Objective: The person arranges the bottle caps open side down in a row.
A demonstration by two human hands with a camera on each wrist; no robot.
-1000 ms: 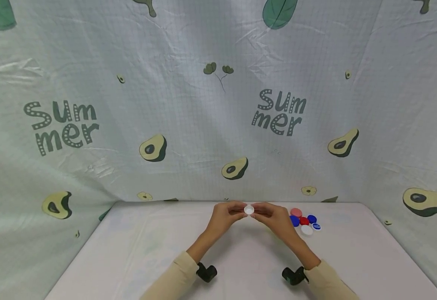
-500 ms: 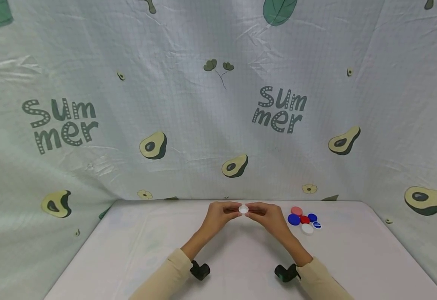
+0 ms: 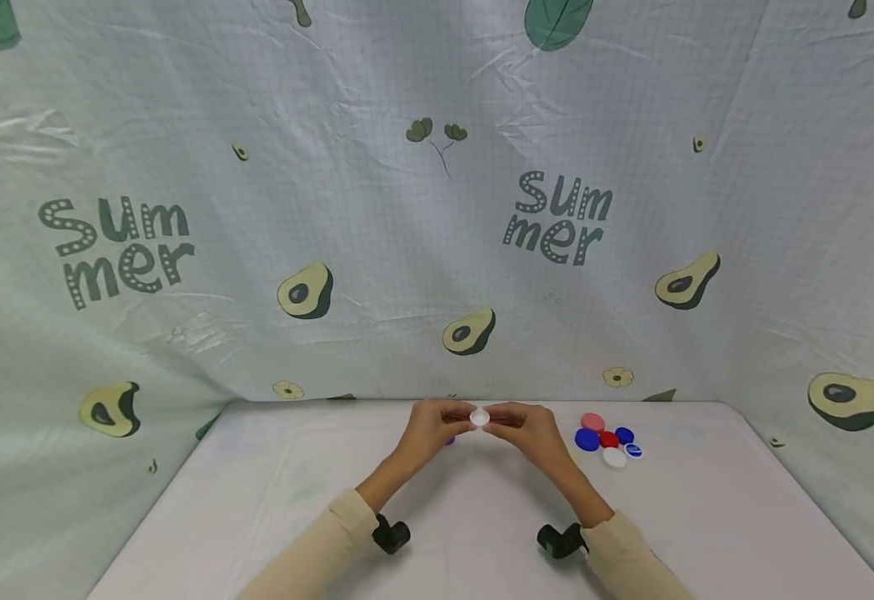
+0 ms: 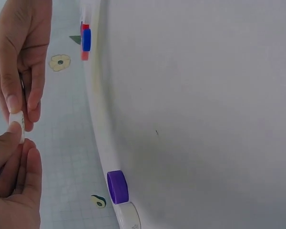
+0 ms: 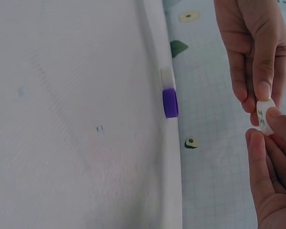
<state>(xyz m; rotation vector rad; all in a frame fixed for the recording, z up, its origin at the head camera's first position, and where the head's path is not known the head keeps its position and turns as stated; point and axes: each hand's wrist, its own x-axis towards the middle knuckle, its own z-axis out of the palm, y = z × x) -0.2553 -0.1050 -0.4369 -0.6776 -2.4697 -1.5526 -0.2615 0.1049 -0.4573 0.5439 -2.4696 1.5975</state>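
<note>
A small white bottle cap (image 3: 479, 417) is pinched between both hands, held up near the back of the table. My left hand (image 3: 427, 429) grips its left side with thumb and fingertips, and my right hand (image 3: 530, 429) grips the right side. Green marks show on the cap (image 5: 263, 117) in the right wrist view. Partly hidden behind the left hand in the head view is a purple bottle cap (image 3: 450, 440). The left wrist view shows this purple cap (image 4: 117, 187) standing beside another white cap (image 4: 129, 217).
Right of the hands lies a group of bottle caps: a pink one (image 3: 592, 422), a larger blue one (image 3: 587, 439), a red one (image 3: 609, 439), a white one (image 3: 614, 458) and other blue ones. A printed curtain (image 3: 377, 208) hangs behind the white table (image 3: 706, 500).
Both hands have shifted left together with the white bottle cap between them. The purple cap now shows beside the left hand. The caps on the right stay where they were.
</note>
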